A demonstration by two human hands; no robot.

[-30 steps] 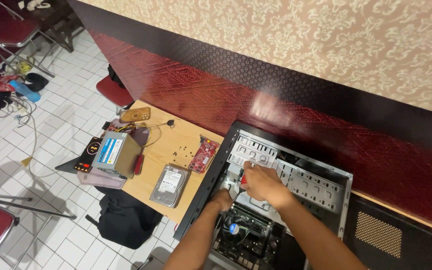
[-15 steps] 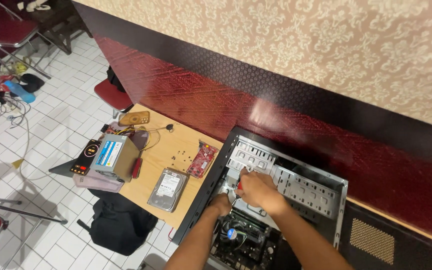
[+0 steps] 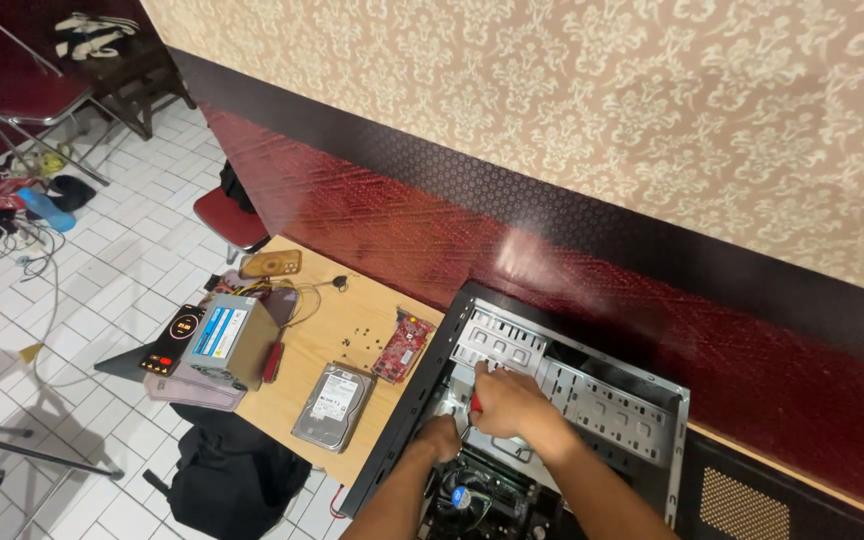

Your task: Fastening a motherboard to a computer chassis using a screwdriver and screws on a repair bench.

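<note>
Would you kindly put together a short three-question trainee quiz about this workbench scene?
1. True or false: both hands are inside the open computer case.
2. Which lies nearest the case on the wooden table? A) hard drive B) red circuit card C) power supply
3. What colour shows at the right hand, where it grips something?

Key
1. True; the left hand is lower, near the motherboard.
2. B
3. Red

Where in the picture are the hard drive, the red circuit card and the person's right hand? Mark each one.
hard drive [image 3: 333, 405]: head view, on the middle of its labelled top.
red circuit card [image 3: 403, 346]: head view, on the board's middle.
right hand [image 3: 505, 403]: head view, on the back of the hand.
</note>
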